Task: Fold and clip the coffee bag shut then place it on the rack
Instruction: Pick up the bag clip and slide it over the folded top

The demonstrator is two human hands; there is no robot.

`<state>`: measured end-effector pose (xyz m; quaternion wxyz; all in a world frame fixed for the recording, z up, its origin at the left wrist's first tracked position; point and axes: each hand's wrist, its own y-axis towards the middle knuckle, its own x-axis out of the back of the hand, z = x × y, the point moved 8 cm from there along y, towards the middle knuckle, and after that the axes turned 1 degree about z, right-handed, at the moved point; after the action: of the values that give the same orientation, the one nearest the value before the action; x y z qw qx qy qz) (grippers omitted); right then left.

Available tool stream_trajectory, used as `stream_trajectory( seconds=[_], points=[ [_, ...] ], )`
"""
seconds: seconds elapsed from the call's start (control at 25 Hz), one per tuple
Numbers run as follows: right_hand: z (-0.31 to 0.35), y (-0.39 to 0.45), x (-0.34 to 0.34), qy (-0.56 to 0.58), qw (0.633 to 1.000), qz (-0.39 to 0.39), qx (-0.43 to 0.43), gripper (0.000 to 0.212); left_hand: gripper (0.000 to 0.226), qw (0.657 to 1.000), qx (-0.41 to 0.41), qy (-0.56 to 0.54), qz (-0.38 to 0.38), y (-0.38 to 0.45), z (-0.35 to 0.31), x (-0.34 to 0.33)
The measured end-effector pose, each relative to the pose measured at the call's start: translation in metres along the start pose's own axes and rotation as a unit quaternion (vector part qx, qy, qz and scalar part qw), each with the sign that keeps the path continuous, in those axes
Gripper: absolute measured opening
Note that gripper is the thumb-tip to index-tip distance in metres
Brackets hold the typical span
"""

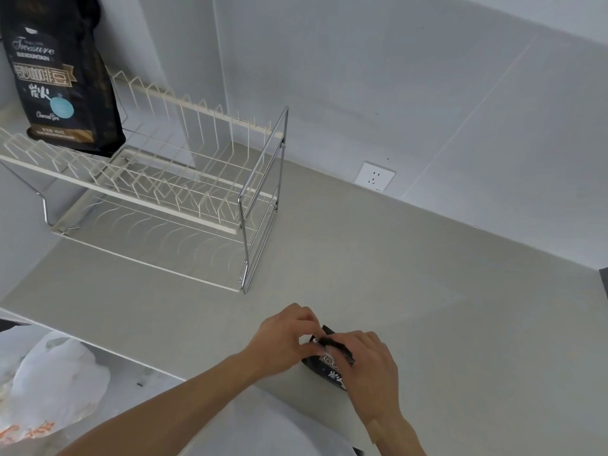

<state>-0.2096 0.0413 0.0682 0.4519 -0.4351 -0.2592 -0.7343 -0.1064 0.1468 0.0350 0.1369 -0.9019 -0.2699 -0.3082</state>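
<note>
A small black coffee bag [330, 366] with white lettering stands at the counter's near edge. My left hand [286, 339] pinches its folded top from the left. Over the bag's right side lies my right hand [370, 370], gripping the fold. Something small and whitish shows between my fingers at the fold; I cannot tell whether it is a clip. A white two-tier wire rack [184, 205] stands at the back left of the counter. A large black coffee bag [65, 80] stands upright on the rack's top tier at its left end.
The grey counter [427, 291] runs to a pale wall with a white socket [375, 177]. A white plastic bag [49, 380] with orange print lies lower left, below the counter edge. A dark object [603, 284] shows at the right edge.
</note>
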Motion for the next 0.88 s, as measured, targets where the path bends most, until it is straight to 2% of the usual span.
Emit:
stream_trajectory(
  seconds=[0.24, 0.48, 0.56, 0.76, 0.88],
  points=[
    [-0.007, -0.005, -0.003, 0.104, 0.993, -0.017, -0.045, 0.013, 0.016, 0.996, -0.037, 0.084, 0.014, 0.007, -0.013, -0.002],
    [-0.007, -0.002, -0.003, 0.119, 0.992, -0.005, -0.046, 0.013, 0.020, 0.991, -0.027, 0.120, 0.047, 0.010, -0.008, -0.009],
    [-0.004, 0.002, -0.004, 0.112, 0.993, 0.008, -0.045, 0.010, 0.020, 0.994, -0.016, 0.101, 0.042, 0.006, 0.000, -0.008],
    [-0.011, 0.004, -0.006, 0.025, 0.999, 0.024, -0.042, 0.008, 0.023, 0.996, 0.065, -0.057, 0.014, -0.010, 0.027, -0.006],
    [-0.011, 0.002, -0.008, 0.004, 0.999, 0.023, -0.043, 0.010, 0.017, 0.994, 0.075, -0.081, -0.008, -0.011, 0.029, -0.005]
  ],
)
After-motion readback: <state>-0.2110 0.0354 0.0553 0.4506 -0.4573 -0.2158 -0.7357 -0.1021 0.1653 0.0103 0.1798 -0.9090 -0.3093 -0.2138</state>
